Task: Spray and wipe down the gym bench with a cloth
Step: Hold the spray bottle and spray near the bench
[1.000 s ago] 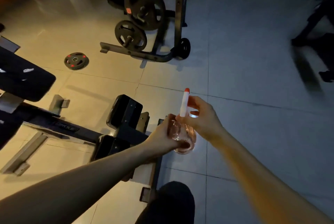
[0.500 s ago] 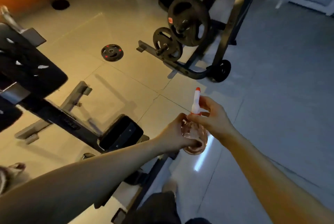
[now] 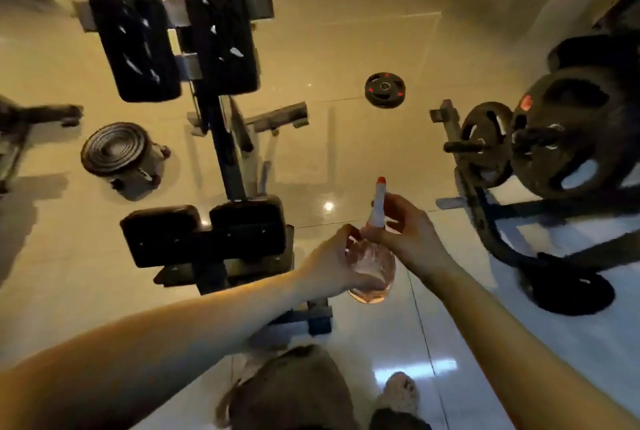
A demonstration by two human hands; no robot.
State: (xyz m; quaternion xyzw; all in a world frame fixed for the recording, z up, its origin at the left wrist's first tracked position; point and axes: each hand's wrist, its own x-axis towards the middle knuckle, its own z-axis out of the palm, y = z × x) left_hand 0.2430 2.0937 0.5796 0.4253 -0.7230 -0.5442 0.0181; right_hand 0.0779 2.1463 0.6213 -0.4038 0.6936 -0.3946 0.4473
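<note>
A clear spray bottle (image 3: 373, 265) with a white, red-tipped nozzle is held up in front of me. My left hand (image 3: 332, 261) grips its round body from the left. My right hand (image 3: 405, 233) holds the neck and trigger head. The black gym bench (image 3: 207, 235) stands on the floor just left of the bottle, its torn black back pads (image 3: 218, 31) further ahead. I see no cloth in either hand.
A loose weight plate (image 3: 384, 89) lies on the tiled floor ahead. A plate rack (image 3: 540, 149) with several black plates stands at the right. A round black disc (image 3: 117, 149) sits on the floor at the left. My legs and feet show at the bottom.
My view has swung left, so the bench now lies ahead instead of at the left edge. Both hands keep the same hold on the spray bottle.
</note>
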